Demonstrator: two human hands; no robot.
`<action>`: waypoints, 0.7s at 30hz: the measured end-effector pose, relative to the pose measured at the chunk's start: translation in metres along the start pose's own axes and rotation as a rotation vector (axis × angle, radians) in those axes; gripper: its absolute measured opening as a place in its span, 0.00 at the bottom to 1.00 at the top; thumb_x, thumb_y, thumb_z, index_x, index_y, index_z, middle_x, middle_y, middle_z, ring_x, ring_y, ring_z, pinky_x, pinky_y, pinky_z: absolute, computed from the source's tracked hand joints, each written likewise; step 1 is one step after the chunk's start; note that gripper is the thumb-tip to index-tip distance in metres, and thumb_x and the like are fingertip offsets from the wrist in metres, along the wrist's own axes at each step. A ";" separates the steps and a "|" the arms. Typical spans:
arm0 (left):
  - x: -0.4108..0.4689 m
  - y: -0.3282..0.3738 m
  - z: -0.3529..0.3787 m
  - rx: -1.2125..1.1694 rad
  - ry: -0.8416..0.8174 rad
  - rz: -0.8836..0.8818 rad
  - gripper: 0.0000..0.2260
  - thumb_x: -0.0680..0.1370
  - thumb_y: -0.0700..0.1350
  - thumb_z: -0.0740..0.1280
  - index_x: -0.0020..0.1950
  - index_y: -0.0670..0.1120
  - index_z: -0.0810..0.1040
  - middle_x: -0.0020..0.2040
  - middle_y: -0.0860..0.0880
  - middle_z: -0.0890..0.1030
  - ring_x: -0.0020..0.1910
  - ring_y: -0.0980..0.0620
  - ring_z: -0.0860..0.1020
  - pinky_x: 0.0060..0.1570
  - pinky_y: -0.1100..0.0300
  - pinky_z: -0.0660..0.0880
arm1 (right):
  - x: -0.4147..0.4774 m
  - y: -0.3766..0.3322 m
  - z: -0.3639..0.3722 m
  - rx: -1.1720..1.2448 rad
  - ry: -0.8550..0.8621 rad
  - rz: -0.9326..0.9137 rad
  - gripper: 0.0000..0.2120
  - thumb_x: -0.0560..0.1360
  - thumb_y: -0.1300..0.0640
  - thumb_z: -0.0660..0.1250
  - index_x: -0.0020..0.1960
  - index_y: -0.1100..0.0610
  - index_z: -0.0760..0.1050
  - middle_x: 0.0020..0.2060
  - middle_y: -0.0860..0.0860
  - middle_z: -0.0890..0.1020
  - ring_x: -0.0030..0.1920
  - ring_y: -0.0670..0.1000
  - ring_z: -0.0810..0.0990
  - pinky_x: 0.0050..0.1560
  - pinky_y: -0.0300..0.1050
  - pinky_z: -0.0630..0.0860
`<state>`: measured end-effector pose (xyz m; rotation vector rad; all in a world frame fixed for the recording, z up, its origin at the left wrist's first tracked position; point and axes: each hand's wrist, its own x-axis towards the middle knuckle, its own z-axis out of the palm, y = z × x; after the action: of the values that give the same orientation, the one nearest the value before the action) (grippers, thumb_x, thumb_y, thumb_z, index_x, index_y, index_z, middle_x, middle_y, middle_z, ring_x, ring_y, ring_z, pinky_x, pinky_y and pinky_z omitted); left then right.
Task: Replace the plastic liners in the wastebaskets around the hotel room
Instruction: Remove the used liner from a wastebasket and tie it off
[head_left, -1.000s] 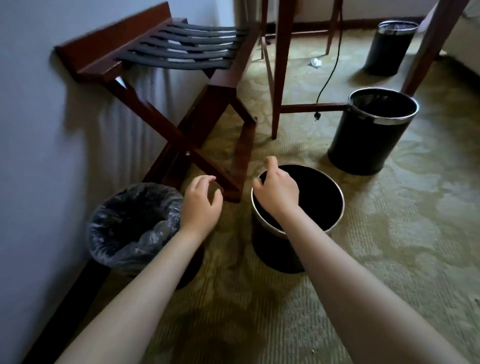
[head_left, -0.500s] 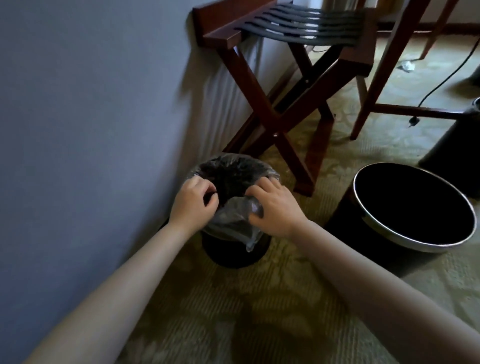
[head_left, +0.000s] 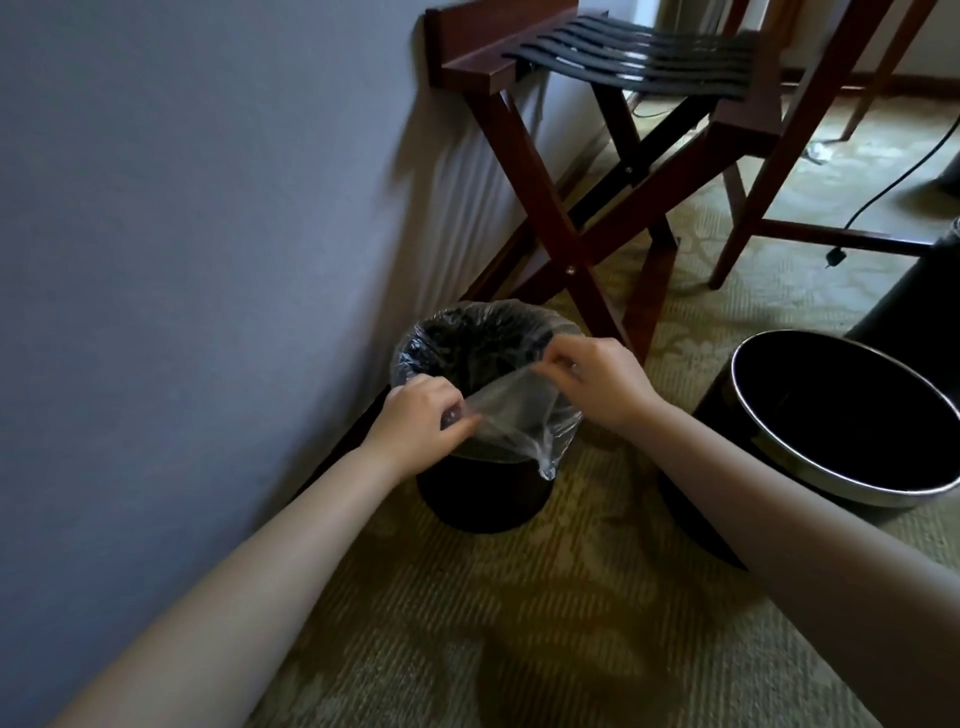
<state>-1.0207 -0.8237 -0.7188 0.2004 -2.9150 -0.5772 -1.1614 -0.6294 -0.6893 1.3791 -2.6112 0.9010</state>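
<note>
A small black wastebasket (head_left: 483, 493) stands on the carpet next to the wall, lined with a clear plastic liner (head_left: 511, 410). My left hand (head_left: 421, 423) pinches the liner's near edge on the left. My right hand (head_left: 597, 387) pinches the same edge on the right, and the film is stretched between both hands, lifted off the near rim. A corner of the liner hangs down over the basket's front. To the right stands a second black wastebasket (head_left: 831, 467) with a silver rim and no liner in it.
A folding wooden luggage rack (head_left: 587, 171) with black straps stands just behind the lined basket. Wooden table legs (head_left: 769, 171) and a black power cable (head_left: 883, 192) lie further right. A third dark basket (head_left: 904, 306) shows at the right edge. The grey wall fills the left.
My right hand left the unlined basket's rim and both hands moved to the lined basket. They took hold of the liner's near edge and have pulled it up and apart.
</note>
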 end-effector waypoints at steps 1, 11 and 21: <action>0.006 0.003 -0.003 -0.057 -0.037 -0.046 0.14 0.78 0.52 0.65 0.40 0.43 0.77 0.38 0.50 0.77 0.40 0.53 0.73 0.44 0.55 0.71 | 0.002 0.001 -0.003 0.053 0.011 0.048 0.08 0.78 0.54 0.66 0.44 0.58 0.77 0.33 0.49 0.79 0.33 0.49 0.76 0.37 0.53 0.77; 0.041 0.003 -0.022 -0.466 0.236 -0.294 0.16 0.77 0.47 0.67 0.35 0.37 0.73 0.26 0.50 0.68 0.28 0.53 0.66 0.33 0.57 0.63 | -0.022 -0.010 0.018 -0.277 0.027 -0.201 0.37 0.69 0.30 0.64 0.67 0.55 0.68 0.61 0.52 0.72 0.62 0.53 0.69 0.63 0.50 0.68; 0.032 -0.004 -0.017 -0.152 0.313 -0.294 0.07 0.75 0.46 0.70 0.42 0.45 0.75 0.40 0.49 0.76 0.41 0.50 0.74 0.41 0.57 0.69 | -0.012 -0.012 0.034 -0.191 -0.343 -0.143 0.09 0.78 0.48 0.65 0.48 0.52 0.81 0.45 0.44 0.82 0.47 0.48 0.79 0.46 0.45 0.75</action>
<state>-1.0488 -0.8390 -0.7010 0.6435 -2.5425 -0.7324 -1.1375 -0.6440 -0.7153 1.7706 -2.6947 0.4141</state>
